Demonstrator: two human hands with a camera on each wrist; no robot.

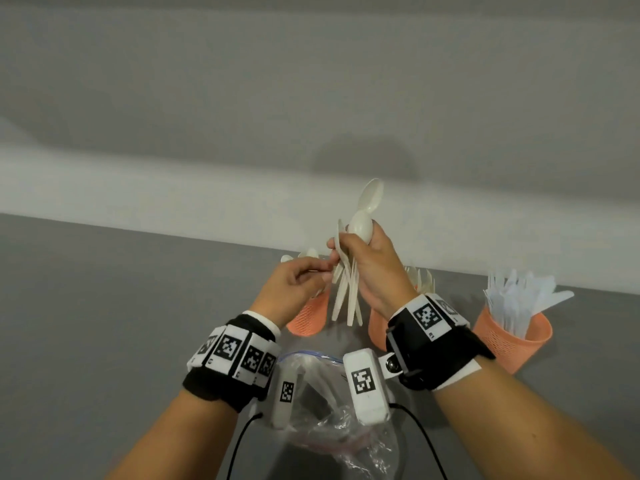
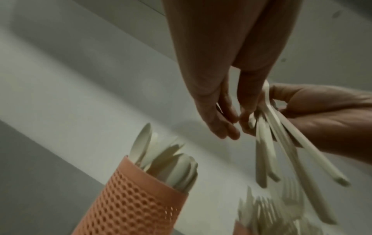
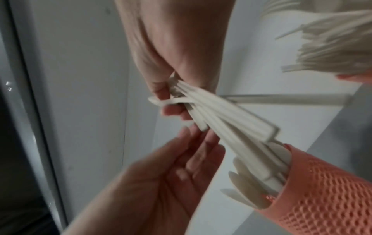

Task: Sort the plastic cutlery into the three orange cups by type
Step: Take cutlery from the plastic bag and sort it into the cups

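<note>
My right hand [image 1: 351, 252] grips a fanned bundle of white plastic cutlery [image 1: 348, 292] above the cups, spoon bowls [image 1: 370, 197] up and handles hanging down. My left hand [image 1: 323, 270] reaches in from the left and pinches one handle at the bundle's edge [image 2: 252, 122]. In the right wrist view the bundle [image 3: 225, 116] spreads out from my right hand [image 3: 171, 89], with my left hand's fingertips [image 3: 201, 139] at a handle end. Three orange mesh cups stand behind: the left cup [image 1: 310, 318] holds spoons, the middle cup [image 1: 377, 329] forks, the right cup [image 1: 512, 337] knives.
A crumpled clear plastic bag [image 1: 332, 417] lies on the grey table [image 1: 121, 306] just below my wrists. A pale wall runs close behind the cups. Cables hang from both wrist cameras.
</note>
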